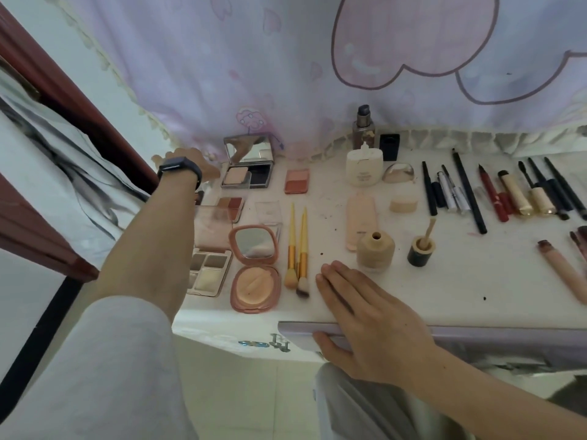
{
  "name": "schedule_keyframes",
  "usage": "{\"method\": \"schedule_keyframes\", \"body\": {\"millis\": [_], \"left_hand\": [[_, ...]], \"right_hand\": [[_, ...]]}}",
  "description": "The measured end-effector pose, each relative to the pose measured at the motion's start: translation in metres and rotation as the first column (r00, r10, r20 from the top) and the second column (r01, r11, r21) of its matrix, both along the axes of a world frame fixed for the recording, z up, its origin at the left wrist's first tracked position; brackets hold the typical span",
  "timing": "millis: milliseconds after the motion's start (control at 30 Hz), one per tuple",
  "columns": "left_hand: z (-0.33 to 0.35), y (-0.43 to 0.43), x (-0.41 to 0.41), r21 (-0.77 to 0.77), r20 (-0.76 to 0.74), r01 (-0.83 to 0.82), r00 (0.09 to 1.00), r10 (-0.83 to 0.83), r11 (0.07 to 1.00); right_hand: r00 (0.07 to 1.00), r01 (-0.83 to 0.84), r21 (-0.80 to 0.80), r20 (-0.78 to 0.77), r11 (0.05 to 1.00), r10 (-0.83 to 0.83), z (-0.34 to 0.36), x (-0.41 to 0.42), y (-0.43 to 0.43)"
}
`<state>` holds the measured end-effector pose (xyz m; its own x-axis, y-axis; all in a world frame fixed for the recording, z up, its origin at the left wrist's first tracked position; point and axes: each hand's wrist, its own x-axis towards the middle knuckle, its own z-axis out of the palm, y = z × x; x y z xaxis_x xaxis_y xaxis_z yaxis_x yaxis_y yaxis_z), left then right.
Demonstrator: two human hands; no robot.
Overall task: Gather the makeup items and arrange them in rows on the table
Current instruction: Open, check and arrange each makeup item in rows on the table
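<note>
While the right hand (pixel 365 312) lies flat on the table (pixel 451 290), fingers straight and close together, palm over the near edge, thumb against the front of that edge, it holds nothing. Left hand (pixel 190 165), dark watch (pixel 179 168) at the wrist, reaches to the far left corner. It is seen from the back with the fingers mostly hidden, so I cannot tell whether it grips anything.

Just right of the left hand: open powder compact (pixel 247 166), mirror raised. Further right, apart from it: small blush palette (pixel 297 181).

Between the left forearm and the right fingertips, left to right:
- eyeshadow palette (pixel 208 271), partly under the forearm
- round pink compact (pixel 255 271), lying open
- two yellow-handled brushes (pixel 298 249), side by side, bristles toward the person, the nearer brush head just beside the right fingertips

Just beyond the right hand: beige foundation bottle (pixel 375 249), upright, neck uncovered. Its black cap (pixel 421 250) stands apart to the right, applicator pointing up.

Beyond the bottle: pale tube (pixel 360 217) lying flat, cream jar (pixel 364 168), dark pump bottle (pixel 363 127) by the curtain (pixel 222 74).

Well right of the right hand: row of pencils and mascaras (pixel 476 192), roughly parallel. A pink tube (pixel 562 274) lies alone, nearer the edge.
</note>
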<state>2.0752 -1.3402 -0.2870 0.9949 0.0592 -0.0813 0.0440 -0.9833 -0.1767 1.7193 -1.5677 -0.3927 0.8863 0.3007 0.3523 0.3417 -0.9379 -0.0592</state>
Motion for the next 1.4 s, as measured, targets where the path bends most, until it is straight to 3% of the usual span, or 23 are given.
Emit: {"method": "schedule_keyframes", "body": {"millis": [100,267,433,600,867,1067,1133,1200,1267,1333,1400], "left_hand": [[0.000,0.003,0.000,-0.156,-0.018,-0.002,1.000,-0.001,0.988],[0.005,0.006,-0.008,-0.370,0.130,-0.025,0.988,0.079,0.929],[0.020,0.007,-0.013,-0.537,0.174,-0.017,0.976,0.131,0.843],[0.049,0.000,-0.036,-0.741,0.254,0.064,0.948,0.190,0.668],[0.086,-0.015,-0.136,-0.869,0.400,0.276,0.880,0.257,0.411],[0.076,-0.035,-0.248,-0.902,0.403,0.356,0.897,0.180,0.244],[0.067,-0.046,-0.284,-0.901,0.411,0.384,0.905,0.113,0.203],[0.060,-0.057,-0.314,-0.888,0.428,0.411,0.902,0.045,0.205],[0.053,-0.068,-0.337,-0.879,0.440,0.430,0.898,0.005,0.206],[0.044,-0.077,-0.354,-0.877,0.434,0.430,0.900,-0.034,0.215],[0.033,-0.087,-0.369,-0.867,0.417,0.428,0.903,-0.101,0.254]], "right_hand": [[1.000,-0.002,0.004,0.007,1.000,0.002,-0.001,0.000,0.000],[1.000,-0.006,0.015,0.018,1.000,0.005,-0.002,0.000,0.001],[1.000,-0.010,0.019,0.011,1.000,0.010,0.000,-0.001,0.000],[1.000,-0.023,0.002,0.016,1.000,0.023,0.001,-0.001,-0.001],[0.992,-0.023,0.015,0.124,1.000,0.021,0.001,-0.002,0.000],[0.999,-0.039,0.087,0.008,0.995,0.038,0.010,-0.008,-0.002],[0.997,-0.071,0.205,-0.021,0.976,0.077,0.016,-0.013,-0.005],[0.993,-0.054,0.423,-0.075,0.904,0.095,0.024,-0.018,-0.009],[0.983,0.058,0.668,-0.168,0.742,0.074,0.034,-0.027,-0.016],[0.962,0.181,0.874,-0.253,0.450,0.103,0.044,-0.041,-0.027],[0.945,0.247,0.956,-0.274,0.158,0.180,0.055,-0.057,-0.044]]}}
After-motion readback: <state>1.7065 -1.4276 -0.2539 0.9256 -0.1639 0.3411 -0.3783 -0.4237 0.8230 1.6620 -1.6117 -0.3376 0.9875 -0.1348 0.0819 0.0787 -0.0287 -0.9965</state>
